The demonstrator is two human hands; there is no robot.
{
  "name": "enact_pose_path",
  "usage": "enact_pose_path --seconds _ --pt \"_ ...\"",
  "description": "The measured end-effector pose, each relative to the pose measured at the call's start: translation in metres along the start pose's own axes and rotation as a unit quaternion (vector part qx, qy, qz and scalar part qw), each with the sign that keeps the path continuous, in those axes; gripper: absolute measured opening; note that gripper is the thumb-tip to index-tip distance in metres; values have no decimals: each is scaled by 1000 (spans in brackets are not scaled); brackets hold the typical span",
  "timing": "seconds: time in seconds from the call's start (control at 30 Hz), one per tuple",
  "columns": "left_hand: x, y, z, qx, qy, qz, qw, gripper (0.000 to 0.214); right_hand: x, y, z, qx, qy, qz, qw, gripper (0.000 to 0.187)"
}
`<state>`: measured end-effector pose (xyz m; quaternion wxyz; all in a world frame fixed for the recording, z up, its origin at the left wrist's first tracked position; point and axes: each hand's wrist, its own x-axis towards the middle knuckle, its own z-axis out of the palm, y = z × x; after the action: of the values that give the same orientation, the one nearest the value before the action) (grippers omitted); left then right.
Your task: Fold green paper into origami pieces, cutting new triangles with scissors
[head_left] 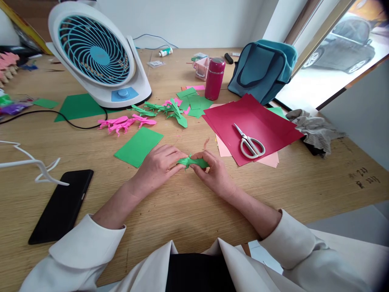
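A small twisted piece of green paper (199,162) with frayed bits at its middle is stretched between my two hands, just above the table. My left hand (161,164) pinches its left end, and my right hand (215,172) pinches its right end; the fingers cover both ends. A flat green paper sheet (139,146) lies beside my left hand. Beyond the hands are a pile of cut green paper shapes (174,111) and several pink paper shapes (126,123). White-handled scissors (249,142) rest on red paper sheets (270,123) to the right.
A white fan (133,91) stands at the back left on a larger green sheet (75,106). A black phone (62,207) and white cables (39,162) lie at left. A red bottle (215,79), a pink basket (201,69) and a blue bag (263,71) stand behind.
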<state>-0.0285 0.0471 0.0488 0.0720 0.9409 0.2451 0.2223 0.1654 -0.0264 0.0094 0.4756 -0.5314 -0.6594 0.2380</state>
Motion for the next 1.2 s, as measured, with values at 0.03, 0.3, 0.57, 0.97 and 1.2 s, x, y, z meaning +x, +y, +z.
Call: enact_pose_path --seconds 0.03,0.3,0.57,0.97,1.2 --pt "0 0 0 -20 1 -7 1000 17 0 0 0 2 0 -1 1000 9" --pt "0 4 2 -121 5 -65 991 18 -1 0 0 11 -11 -9 1000 12" --pt "-1 5 2 -107 1 -76 991 15 0 -1 -1 11 -24 -17 1000 13" --pt "-2 6 3 -126 13 -63 990 16 2 3 -2 27 -41 -9 999 13" --pt "-3 8 2 -85 10 -34 996 16 1 3 -1 23 -36 -24 999 13"
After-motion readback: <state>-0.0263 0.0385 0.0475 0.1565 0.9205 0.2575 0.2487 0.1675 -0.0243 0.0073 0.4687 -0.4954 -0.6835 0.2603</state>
